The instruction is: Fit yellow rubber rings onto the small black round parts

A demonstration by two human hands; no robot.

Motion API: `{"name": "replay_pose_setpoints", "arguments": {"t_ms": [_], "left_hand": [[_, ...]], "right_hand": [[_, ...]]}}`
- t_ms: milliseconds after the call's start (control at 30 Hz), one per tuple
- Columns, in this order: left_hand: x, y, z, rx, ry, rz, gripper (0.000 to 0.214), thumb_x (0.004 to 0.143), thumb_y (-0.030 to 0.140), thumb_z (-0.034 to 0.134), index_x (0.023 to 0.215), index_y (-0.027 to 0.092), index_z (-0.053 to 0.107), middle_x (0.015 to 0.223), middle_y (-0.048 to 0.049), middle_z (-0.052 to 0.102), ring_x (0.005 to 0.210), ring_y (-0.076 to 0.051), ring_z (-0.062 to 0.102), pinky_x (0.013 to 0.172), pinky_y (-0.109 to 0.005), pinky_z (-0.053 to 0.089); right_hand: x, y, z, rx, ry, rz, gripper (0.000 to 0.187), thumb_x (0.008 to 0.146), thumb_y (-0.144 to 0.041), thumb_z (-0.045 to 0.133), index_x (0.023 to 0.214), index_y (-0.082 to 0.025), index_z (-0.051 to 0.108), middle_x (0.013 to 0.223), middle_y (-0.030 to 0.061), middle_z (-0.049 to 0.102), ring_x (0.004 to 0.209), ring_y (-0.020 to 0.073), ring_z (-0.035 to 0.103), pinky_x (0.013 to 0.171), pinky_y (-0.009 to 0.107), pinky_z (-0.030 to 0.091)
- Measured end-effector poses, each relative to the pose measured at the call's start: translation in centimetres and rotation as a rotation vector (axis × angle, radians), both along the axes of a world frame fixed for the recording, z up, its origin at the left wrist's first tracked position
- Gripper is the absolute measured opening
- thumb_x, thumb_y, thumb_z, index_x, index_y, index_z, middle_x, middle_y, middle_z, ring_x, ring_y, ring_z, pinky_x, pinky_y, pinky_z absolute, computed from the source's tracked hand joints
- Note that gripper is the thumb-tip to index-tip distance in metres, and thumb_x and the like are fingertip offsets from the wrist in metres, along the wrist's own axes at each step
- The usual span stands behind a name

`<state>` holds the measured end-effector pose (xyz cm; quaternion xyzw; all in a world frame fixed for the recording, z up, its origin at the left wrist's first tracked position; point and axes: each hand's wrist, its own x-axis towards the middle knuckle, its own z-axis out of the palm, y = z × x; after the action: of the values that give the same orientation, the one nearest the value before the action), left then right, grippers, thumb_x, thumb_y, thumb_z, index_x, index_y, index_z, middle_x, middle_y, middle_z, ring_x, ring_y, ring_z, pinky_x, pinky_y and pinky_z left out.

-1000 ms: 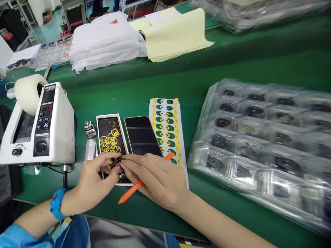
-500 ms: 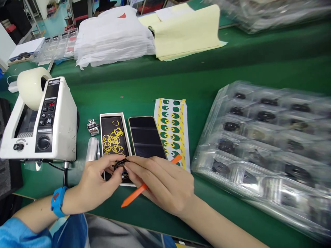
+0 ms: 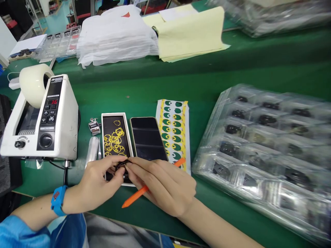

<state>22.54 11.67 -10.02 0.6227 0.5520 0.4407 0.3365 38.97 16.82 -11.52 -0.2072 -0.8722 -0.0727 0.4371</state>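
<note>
While pinching a small black ring, both hands clenched, left hand, right hand gripping orange stick.

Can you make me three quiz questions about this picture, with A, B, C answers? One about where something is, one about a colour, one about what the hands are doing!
1. Where is the tape machine?
A. left of the hands
B. on the plastic trays
C. under the yellow paper

2. What colour is the stick?
A. blue
B. orange
C. white

3. What is the left hand doing?
A. lying flat
B. pressing a button
C. pinching a small black part

Answers: 1 A, it stands at the table's left. 2 B, bright orange, in the right hand. 3 C, fingertips grip the part.
</note>
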Motion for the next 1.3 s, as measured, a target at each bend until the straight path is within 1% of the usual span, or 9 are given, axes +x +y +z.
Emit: {"name": "replay_pose_setpoints", "arguments": {"t_ms": [167,300,433,567,633,733,867,1000,1300], "left_hand": [[0.0,0.0,0.0,-0.051,-0.043,-0.018,0.024,0.085,0.015,0.057,0.106,0.012,0.070,0.082,-0.0056,0.075,0.066,-0.013,0.067,0.065,-0.020,0.057],[-0.2,0.5,0.0,-0.209,-0.138,-0.033,0.024,0.084,0.018,0.058,0.107,0.015,0.067,0.081,-0.0033,0.072,0.069,-0.013,0.065,0.067,-0.022,0.053],[-0.6,1.4,0.5,-0.418,-0.332,0.007,0.013,0.079,0.023,0.064,0.090,0.017,0.060,0.063,0.0034,0.058,0.060,-0.010,0.054,0.057,-0.020,0.043],[-0.8,2.1,1.4,-0.502,-0.483,0.033,0.019,0.067,0.026,0.071,0.072,0.016,0.055,0.059,0.0042,0.052,0.054,-0.008,0.044,0.050,-0.020,0.034],[-0.9,2.2,1.7,-0.539,-0.507,0.021,0.017,0.063,0.024,0.071,0.068,0.016,0.056,0.058,0.0033,0.052,0.053,-0.008,0.044,0.049,-0.020,0.033],[-1.0,2.3,1.9,-0.539,-0.517,0.010,0.014,0.061,0.022,0.070,0.066,0.015,0.059,0.059,0.0018,0.055,0.055,-0.010,0.047,0.049,-0.020,0.036],[-0.9,2.2,2.0,-0.551,-0.522,-0.005,0.014,0.061,0.024,0.068,0.067,0.016,0.058,0.061,0.0022,0.055,0.053,-0.011,0.049,0.048,-0.022,0.041],[-0.7,2.2,2.1,-0.585,-0.515,-0.013,0.016,0.061,0.024,0.067,0.070,0.017,0.056,0.061,0.0044,0.052,0.048,-0.008,0.041,0.043,-0.022,0.037],[-0.5,2.5,2.1,-0.444,-0.409,-0.014,0.009,0.059,0.019,0.062,0.067,0.019,0.057,0.063,0.0026,0.054,0.063,-0.013,0.050,0.061,-0.026,0.044]], "right_hand": [[-0.2,-0.3,-0.2,-0.048,0.046,-0.044,0.005,0.092,-0.008,0.058,0.096,-0.010,0.061,0.080,0.0140,0.074,0.061,0.0182,0.062,0.053,0.028,0.047],[-0.6,-0.2,-0.2,-0.083,0.045,-0.049,0.005,0.092,-0.008,0.057,0.095,-0.013,0.058,0.080,0.0127,0.074,0.062,0.0185,0.064,0.054,0.028,0.049],[-0.3,-0.1,0.3,-0.300,0.099,-0.057,0.002,0.096,-0.017,0.054,0.095,-0.019,0.054,0.081,0.0082,0.071,0.065,0.0175,0.066,0.053,0.027,0.051],[0.7,0.0,1.3,-0.498,0.297,-0.042,0.009,0.098,-0.016,0.048,0.095,-0.022,0.053,0.074,0.0028,0.063,0.059,0.0146,0.061,0.048,0.025,0.046],[1.2,0.2,1.5,-0.587,0.297,-0.037,0.010,0.099,-0.015,0.047,0.097,-0.023,0.053,0.073,0.0010,0.060,0.056,0.0133,0.058,0.048,0.024,0.045],[1.3,0.4,1.3,-0.698,0.165,0.104,0.009,0.101,-0.017,0.045,0.100,-0.023,0.053,0.073,-0.0005,0.058,0.051,0.0103,0.053,0.046,0.021,0.043],[0.9,0.3,0.4,-0.765,0.064,0.274,0.015,0.105,-0.023,0.036,0.100,-0.022,0.050,0.075,-0.0009,0.057,0.048,0.0086,0.047,0.043,0.020,0.037],[0.7,0.2,0.5,-0.773,-0.003,0.315,0.015,0.105,-0.021,0.034,0.098,-0.022,0.047,0.075,-0.0014,0.056,0.048,0.0080,0.047,0.044,0.019,0.036],[0.6,0.1,1.0,-0.764,-0.025,0.295,0.015,0.102,-0.015,0.035,0.094,-0.021,0.047,0.074,-0.0006,0.057,0.052,0.0106,0.052,0.046,0.020,0.040]]}}
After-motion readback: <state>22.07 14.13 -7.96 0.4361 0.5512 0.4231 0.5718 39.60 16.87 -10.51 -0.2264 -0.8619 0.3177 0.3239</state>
